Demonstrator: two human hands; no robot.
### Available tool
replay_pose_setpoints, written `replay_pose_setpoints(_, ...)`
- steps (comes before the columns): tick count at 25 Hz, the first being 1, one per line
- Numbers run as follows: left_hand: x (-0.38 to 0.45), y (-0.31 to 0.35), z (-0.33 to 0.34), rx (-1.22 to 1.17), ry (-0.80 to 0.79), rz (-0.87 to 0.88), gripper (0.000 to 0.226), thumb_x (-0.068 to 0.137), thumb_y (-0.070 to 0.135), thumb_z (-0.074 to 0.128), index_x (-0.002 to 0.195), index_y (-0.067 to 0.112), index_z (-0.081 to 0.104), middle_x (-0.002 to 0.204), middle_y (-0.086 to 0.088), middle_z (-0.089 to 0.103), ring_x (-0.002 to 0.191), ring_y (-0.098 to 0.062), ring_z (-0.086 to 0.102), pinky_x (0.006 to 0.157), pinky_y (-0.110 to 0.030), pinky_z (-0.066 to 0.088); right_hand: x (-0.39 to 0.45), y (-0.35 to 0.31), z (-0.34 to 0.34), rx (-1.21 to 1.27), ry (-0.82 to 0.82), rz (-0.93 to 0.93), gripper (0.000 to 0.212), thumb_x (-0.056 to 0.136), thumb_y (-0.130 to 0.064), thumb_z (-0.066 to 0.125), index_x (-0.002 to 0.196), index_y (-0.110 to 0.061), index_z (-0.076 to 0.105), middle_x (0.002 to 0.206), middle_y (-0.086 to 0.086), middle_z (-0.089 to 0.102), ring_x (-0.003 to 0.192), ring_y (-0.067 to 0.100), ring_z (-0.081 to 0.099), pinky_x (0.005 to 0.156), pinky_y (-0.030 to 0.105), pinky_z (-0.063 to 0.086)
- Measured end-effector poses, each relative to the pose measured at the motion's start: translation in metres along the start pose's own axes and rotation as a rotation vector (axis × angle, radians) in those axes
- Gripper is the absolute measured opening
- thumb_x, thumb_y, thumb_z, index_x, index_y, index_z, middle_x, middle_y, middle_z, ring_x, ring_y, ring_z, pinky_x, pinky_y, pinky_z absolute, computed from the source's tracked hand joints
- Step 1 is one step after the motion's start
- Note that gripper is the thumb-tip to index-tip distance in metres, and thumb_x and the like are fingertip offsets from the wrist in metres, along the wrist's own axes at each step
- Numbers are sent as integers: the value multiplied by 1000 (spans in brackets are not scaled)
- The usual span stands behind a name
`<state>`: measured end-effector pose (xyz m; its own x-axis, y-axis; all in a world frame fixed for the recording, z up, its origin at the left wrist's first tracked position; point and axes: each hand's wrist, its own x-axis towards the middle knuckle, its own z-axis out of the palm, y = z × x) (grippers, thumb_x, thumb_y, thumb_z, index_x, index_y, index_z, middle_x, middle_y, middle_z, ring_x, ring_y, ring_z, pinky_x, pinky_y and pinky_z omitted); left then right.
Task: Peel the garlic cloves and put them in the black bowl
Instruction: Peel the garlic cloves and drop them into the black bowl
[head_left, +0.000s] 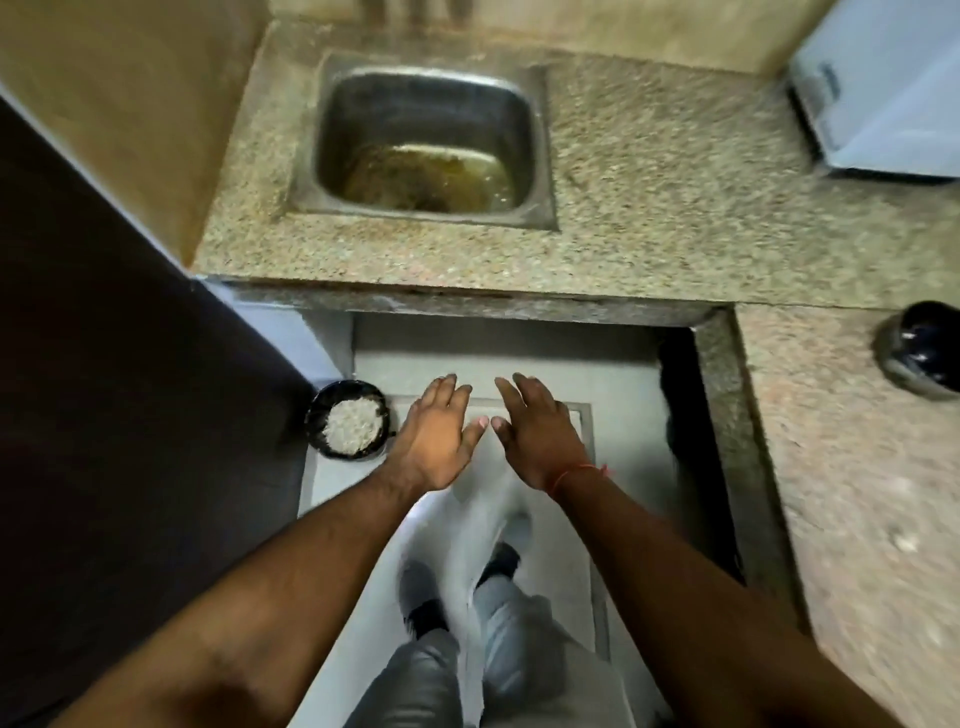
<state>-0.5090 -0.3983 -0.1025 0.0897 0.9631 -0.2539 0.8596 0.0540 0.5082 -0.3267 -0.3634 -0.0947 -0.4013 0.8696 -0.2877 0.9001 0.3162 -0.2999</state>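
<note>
Both hands, left (435, 435) and right (540, 432), spread flat holding nothing, a black bowl (349, 420) of pale bits on the floor below the sink (423, 143), murky water pooled inside.

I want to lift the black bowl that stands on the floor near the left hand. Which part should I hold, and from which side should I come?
Probably the rim, taken from above. The black bowl sits upright on the floor, nearly filled with pale pieces, so fingers should stay outside its wall. A dark panel stands close on its left; the near-right side, by the open left hand, looks free.
</note>
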Motion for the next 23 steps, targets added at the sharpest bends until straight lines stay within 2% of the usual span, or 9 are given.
replay_pose_setpoints(4,1,116,10,43,-83,241,67,104,58,31,154,14,34,165,-15,25,154,-30,19,124,-46,24,-88,69,-54,31,117,190,60,104,-38,44,159,-21,28,165,9,28,153,27,24,118,49,33)
replay_pose_setpoints(10,6,303,64,213,-229,635,64,105,53,35,155,14,34,164,-16,28,153,-32,21,123,-44,25,-218,182,-92,78,266,513,64,103,-32,45,161,-25,20,167,7,21,154,29,20,124,44,24)
replay_pose_setpoints(13,10,384,106,252,-250,710,68,104,51,38,159,13,27,165,-15,26,154,-32,21,124,-43,22,-266,242,-95,166,308,639,61,103,-29,44,160,-22,24,165,8,24,152,31,22,122,43,22)
replay_pose_setpoints(17,15,470,176,348,-365,814,82,96,61,32,160,10,23,163,-17,30,150,-36,27,120,-45,31,-319,323,-82,230,296,804,64,92,-24,54,154,-18,37,151,11,42,140,34,42,116,42,38)
replay_pose_setpoints(18,15,483,189,371,-393,815,86,93,61,36,160,9,22,162,-18,31,150,-36,27,119,-45,34,-329,337,-81,270,297,840,61,90,-21,55,150,-18,44,144,12,47,132,35,50,111,41,45)
replay_pose_setpoints(20,14,502,208,416,-464,792,95,89,49,57,161,7,12,165,-19,22,152,-35,22,119,-49,33,-348,356,-82,344,301,901,50,89,-15,56,139,-16,55,133,14,54,115,35,61,99,40,53)
replay_pose_setpoints(22,15,514,221,451,-511,770,107,84,38,68,161,6,1,168,-19,10,154,-37,13,120,-53,30,-361,371,-79,328,276,929,38,90,-10,55,128,-13,62,126,14,59,112,34,63,98,40,53)
replay_pose_setpoints(23,17,517,225,456,-510,760,106,86,38,68,161,6,-1,168,-19,6,155,-38,11,121,-55,28,-364,378,-74,320,277,944,34,91,-7,53,122,-11,65,122,13,62,111,33,64,98,40,53)
